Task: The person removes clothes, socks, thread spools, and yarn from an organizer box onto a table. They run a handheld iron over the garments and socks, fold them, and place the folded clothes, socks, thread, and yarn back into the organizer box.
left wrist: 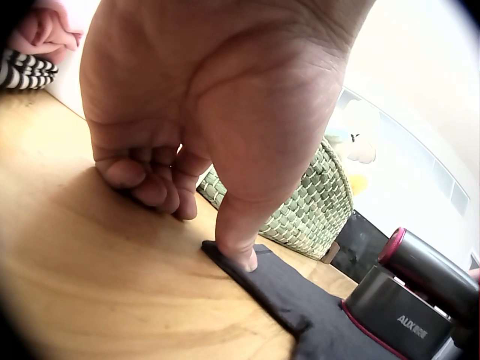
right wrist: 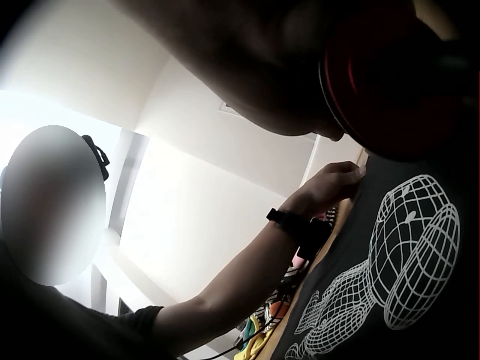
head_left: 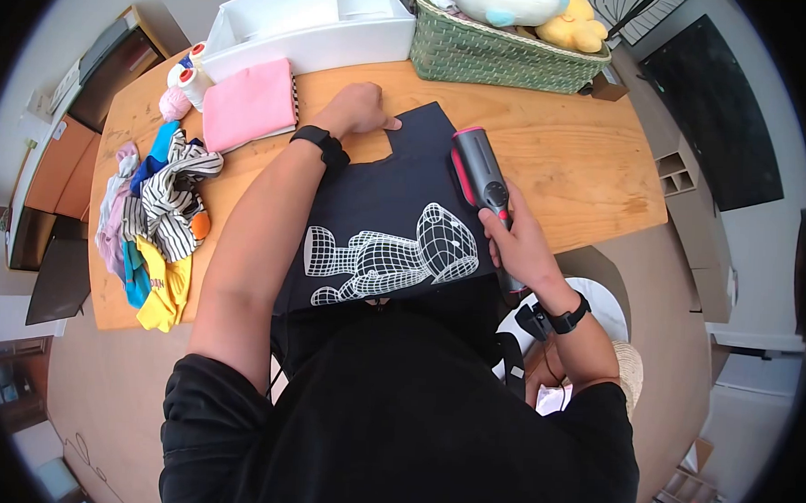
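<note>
Wooden tabletop [head_left: 586,174]; green woven basket [head_left: 510,63] at 1 o'clock. Dark T-shirt [head_left: 360,196], white wireframe print, spread centrally. Left hand [head_left: 358,108], fingers loosely bent, thumb pressing shirt's 12 o'clock end. Right hand [head_left: 522,249], apart from left, clamped round AUX handheld garment steamer [head_left: 486,170] at shirt's 2 o'clock side. Advised: anchor cloth, glide plate flat away from thumb, keep fabric taut, fingers clear of likely heat.

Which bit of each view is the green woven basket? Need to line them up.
Head: the green woven basket is at the top, right of centre.
Left wrist: right of centre, partly behind the left hand.
Right wrist: not in it.
Shared landmark: the dark cloth, in all three.
</note>
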Available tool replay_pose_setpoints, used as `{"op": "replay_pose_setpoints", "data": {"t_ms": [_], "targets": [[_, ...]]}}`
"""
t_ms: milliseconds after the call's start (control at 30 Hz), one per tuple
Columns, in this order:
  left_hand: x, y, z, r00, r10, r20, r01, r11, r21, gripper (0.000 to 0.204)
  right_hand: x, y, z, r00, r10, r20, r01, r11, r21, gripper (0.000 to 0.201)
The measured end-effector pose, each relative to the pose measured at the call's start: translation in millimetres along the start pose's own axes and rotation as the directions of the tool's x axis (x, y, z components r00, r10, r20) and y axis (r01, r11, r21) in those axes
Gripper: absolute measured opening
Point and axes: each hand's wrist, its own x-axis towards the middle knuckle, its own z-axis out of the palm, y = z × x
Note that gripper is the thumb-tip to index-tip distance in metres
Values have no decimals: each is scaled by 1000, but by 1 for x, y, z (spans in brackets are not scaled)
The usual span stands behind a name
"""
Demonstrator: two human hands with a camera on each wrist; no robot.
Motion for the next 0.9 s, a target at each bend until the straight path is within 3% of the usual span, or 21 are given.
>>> {"op": "replay_pose_setpoints", "data": {"t_ms": [267, 367, 500, 567, 600, 633, 667, 700, 733, 800, 900], "targets": [[4, -1, 1, 1000, -5, 6, 5, 999, 43, 52, -2, -5, 16, 999, -9, 38, 7, 998, 64, 71], [4, -1, 0, 1000, -4, 15, 4, 999, 47, 54, -11, -15, 32, 981, 3, 193, -15, 998, 60, 74], [-1, 0, 0, 1000, 0, 7, 0, 998, 61, 50, -7, -22, 53, 957, -74, 281, 64, 997, 43, 77], [-5, -7, -2, 992, 111, -53, -106, 991, 80, 39, -4, -30, 53, 956, -56, 289, 64, 998, -18, 80], [-25, -5, -13, 993, 100, -62, -94, 992, 85, 39, -1, -33, 53, 958, -25, 284, 48, 996, -74, 83], [-56, -9, -18, 959, 244, -144, -226, 965, 134, 35, -2, -32, 53, 955, -31, 295, 53, 996, -68, 83], [-94, -8, -25, 899, 384, -211, -348, 918, 192, 32, -5, -30, 51, 963, -151, 224, 189, 968, -163, 86], [-134, -2, -38, 903, 377, -208, -338, 920, 198, 34, -8, -28, 50, 947, -276, 163, 311, 914, -262, 90], [-171, 0, -44, 906, 369, -206, -329, 922, 205, 36, -12, -29, 48, 946, -276, 172, 313, 916, -252, 90], [-226, -18, -38, 929, 363, -67, -341, 914, 218, 54, -17, -34, 45, 925, -303, 231, 366, 875, -316, 91], [-288, -61, -1, 909, 380, -173, -310, 892, 327, 71, -15, -31, 47, 910, -326, 258, 397, 863, -312, 84]]}}
